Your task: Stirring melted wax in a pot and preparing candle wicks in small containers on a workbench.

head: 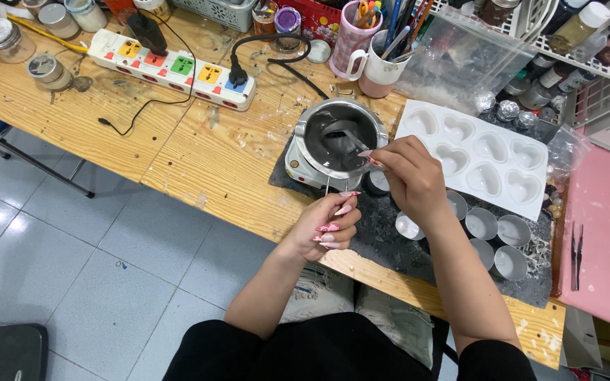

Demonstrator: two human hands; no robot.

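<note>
Fingers [372,159] of right hand [411,180] pinch thin wick over round metal melting pot [338,134]

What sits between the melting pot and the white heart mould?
Only the right hand crosses there, between melting pot and heart mould, per the head view.

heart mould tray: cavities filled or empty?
Empty, as far as visible: the white heart mould shows bare white hollows, no coloured fill.
</note>
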